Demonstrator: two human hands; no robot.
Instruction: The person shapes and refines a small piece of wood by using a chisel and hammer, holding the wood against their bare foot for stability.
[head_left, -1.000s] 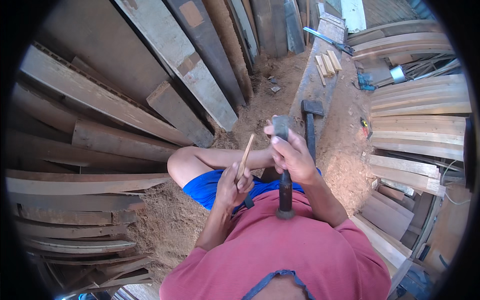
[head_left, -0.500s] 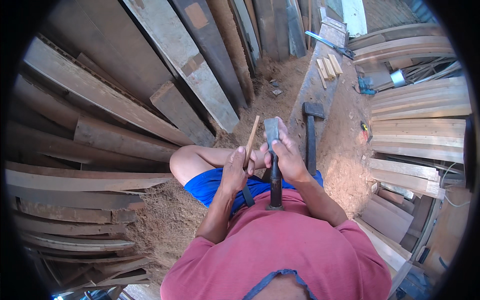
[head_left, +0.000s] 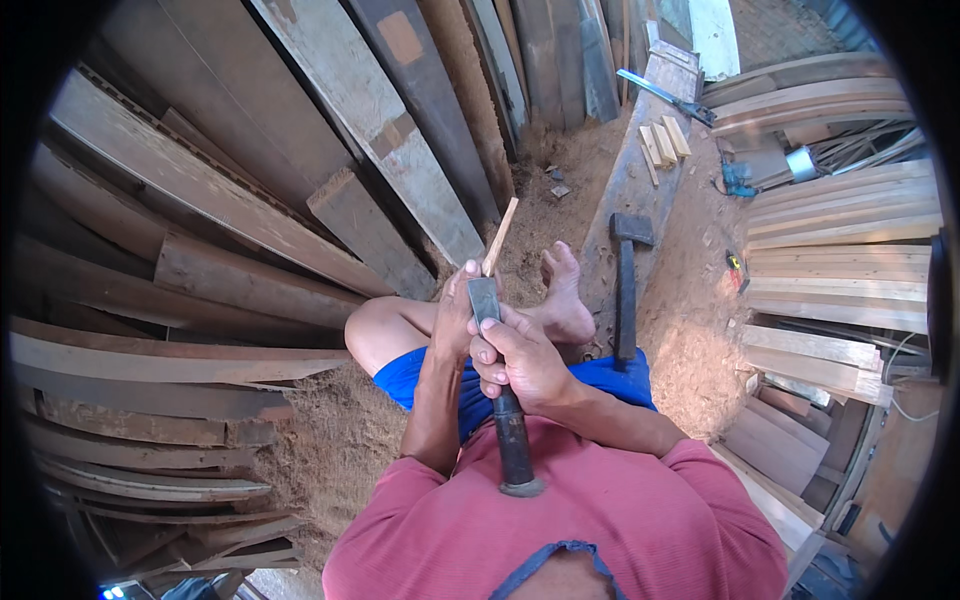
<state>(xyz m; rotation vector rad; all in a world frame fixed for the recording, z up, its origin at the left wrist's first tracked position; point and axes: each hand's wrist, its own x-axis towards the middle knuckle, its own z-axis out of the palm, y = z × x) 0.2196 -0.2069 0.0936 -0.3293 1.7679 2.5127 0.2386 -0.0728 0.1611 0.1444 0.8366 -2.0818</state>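
Your right hand (head_left: 524, 362) holds chisel (head_left: 511, 425), left hand (head_left: 455, 318) holds stick (head_left: 499, 238).
Right fingers wrapped round chisel; left fingers, partly hidden, closed on stick, which juts up past chisel's end. Hammer (head_left: 626, 290) at your right.

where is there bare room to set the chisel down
For the chisel, the plank looks mostly bare between the mallet and the small wood pieces. Sawdusty ground is mostly open between the mallet and the stacked boards at right. Crowded: the left, packed with leaning boards, and the plank's far end, where the saw lies.
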